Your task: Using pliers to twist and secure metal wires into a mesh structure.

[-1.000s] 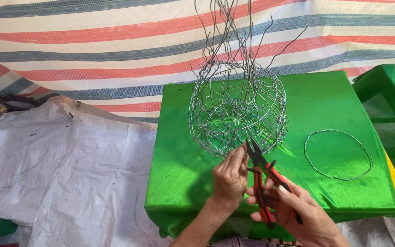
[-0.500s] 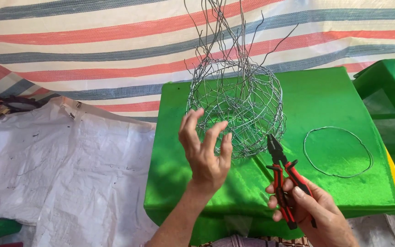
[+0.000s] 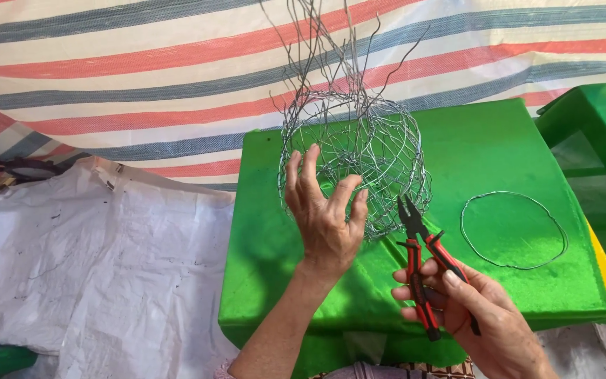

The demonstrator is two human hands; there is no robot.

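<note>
A rounded wire basket (image 3: 359,165) of thin silvery-grey wire stands on the green cloth-covered table (image 3: 485,147), toward its back and middle; the mesh is open and irregular, woven in loose loops, and from its top rim a bunch of unwoven wire ends rises, some straight, some kinked (they run out of view at the top edge). The left hand (image 3: 325,214) is raised at the basket's near left side with the fingers spread apart and slightly curled, fingertips at or just off the mesh; whether they touch it I cannot tell. The right hand (image 3: 475,312) is lower, at the table's front edge, its fingers closed around the red-and-black handles of pliers (image 3: 423,263), whose dark nose points up toward the basket's lower right side. A separate wire ring (image 3: 515,230) lies flat on the table to the right, apart from the basket.
</note>
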